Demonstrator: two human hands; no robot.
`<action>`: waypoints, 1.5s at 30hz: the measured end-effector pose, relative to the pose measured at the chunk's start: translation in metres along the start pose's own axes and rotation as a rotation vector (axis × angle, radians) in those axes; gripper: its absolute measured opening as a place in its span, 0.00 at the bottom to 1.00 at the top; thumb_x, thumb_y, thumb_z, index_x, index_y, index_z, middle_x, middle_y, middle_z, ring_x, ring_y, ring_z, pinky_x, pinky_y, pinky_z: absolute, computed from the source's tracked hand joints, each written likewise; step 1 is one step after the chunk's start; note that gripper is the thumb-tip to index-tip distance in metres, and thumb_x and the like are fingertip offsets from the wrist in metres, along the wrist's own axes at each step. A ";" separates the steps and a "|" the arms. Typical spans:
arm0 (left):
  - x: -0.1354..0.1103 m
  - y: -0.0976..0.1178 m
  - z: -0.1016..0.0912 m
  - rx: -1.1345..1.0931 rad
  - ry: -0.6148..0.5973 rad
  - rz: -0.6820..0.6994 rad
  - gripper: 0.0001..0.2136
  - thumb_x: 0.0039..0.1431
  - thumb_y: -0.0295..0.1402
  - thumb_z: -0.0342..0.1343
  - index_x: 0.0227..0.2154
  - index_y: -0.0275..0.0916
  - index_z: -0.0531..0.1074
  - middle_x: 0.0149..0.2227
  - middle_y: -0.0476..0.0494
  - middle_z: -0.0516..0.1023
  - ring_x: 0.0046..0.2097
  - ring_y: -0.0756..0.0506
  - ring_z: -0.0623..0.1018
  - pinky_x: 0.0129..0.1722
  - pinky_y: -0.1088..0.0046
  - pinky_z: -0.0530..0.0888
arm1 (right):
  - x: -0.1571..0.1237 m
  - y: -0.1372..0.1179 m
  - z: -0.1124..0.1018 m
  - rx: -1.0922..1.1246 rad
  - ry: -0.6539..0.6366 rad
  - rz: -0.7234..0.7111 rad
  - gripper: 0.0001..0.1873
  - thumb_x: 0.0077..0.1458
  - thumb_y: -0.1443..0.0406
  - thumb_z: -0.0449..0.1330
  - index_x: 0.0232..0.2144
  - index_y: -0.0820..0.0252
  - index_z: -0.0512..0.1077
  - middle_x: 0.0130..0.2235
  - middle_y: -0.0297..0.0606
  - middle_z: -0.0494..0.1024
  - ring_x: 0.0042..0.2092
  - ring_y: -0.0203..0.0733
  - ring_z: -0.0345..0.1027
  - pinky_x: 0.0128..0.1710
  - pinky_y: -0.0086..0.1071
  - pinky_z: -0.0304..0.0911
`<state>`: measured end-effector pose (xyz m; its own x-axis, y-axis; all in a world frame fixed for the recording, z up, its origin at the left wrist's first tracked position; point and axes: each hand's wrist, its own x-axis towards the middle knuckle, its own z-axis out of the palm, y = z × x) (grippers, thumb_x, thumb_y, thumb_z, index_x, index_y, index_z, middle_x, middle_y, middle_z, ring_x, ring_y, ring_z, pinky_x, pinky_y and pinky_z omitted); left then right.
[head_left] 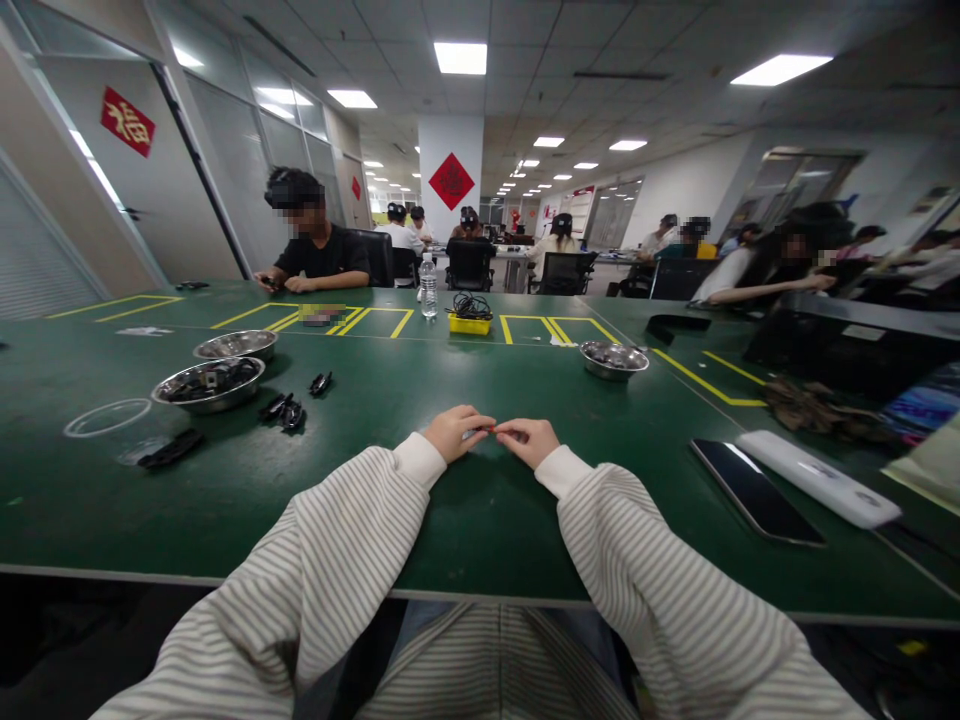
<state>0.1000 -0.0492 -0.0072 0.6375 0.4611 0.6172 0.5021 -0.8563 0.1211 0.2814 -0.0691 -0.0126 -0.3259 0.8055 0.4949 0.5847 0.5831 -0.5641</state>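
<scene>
Just above the green table [495, 520], my left hand [459, 432] and my right hand [528, 440] meet at their fingertips. Between them shows a tiny orange-red piece [492, 430], too small to name. Both hands are closed in a pinch, with the fingers curled and thumbs pressed in. What else they may hold is hidden by the fingers. Left of my left hand lie small black plastic parts [285, 410] and another black part [320, 384]. A metal bowl [208, 385] full of dark and metallic parts stands farther left.
A second metal bowl [236, 346] stands behind the first; another bowl [613, 360] is at right. A water bottle [428, 288] and a yellow tray [470, 324] of black cables stand ahead. At right lie a phone [754, 490] and a white device [817, 478]. A co-worker [319, 245] sits opposite.
</scene>
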 end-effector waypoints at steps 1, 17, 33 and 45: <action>0.000 -0.001 0.000 0.014 0.010 0.002 0.11 0.53 0.35 0.44 0.36 0.39 0.67 0.30 0.46 0.69 0.33 0.52 0.68 0.34 0.78 0.66 | 0.000 0.001 0.001 0.011 -0.019 0.011 0.11 0.42 0.67 0.54 0.31 0.63 0.72 0.26 0.37 0.74 0.22 0.30 0.63 0.23 0.23 0.59; -0.034 -0.101 -0.049 0.462 -0.004 -1.075 0.11 0.47 0.40 0.46 0.34 0.46 0.69 0.34 0.48 0.72 0.35 0.45 0.70 0.31 0.73 0.65 | 0.000 0.004 0.000 0.038 -0.157 0.027 0.11 0.44 0.69 0.51 0.29 0.65 0.72 0.21 0.35 0.73 0.19 0.29 0.63 0.22 0.21 0.59; -0.040 -0.107 -0.053 0.561 -0.190 -1.108 0.12 0.48 0.34 0.44 0.34 0.44 0.69 0.37 0.40 0.69 0.40 0.42 0.67 0.33 0.67 0.65 | -0.001 -0.001 0.000 0.002 -0.165 0.013 0.11 0.44 0.69 0.51 0.28 0.65 0.72 0.20 0.36 0.73 0.20 0.30 0.64 0.22 0.22 0.59; -0.038 -0.099 -0.053 0.608 -0.172 -0.994 0.10 0.47 0.36 0.47 0.30 0.42 0.70 0.40 0.42 0.66 0.43 0.42 0.61 0.35 0.69 0.62 | -0.001 0.000 0.001 -0.021 -0.176 0.002 0.11 0.44 0.69 0.51 0.28 0.64 0.72 0.21 0.35 0.73 0.21 0.29 0.63 0.23 0.21 0.59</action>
<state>-0.0047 0.0054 -0.0010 -0.1443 0.9286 0.3419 0.9893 0.1277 0.0705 0.2814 -0.0695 -0.0134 -0.4488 0.8136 0.3697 0.5999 0.5809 -0.5501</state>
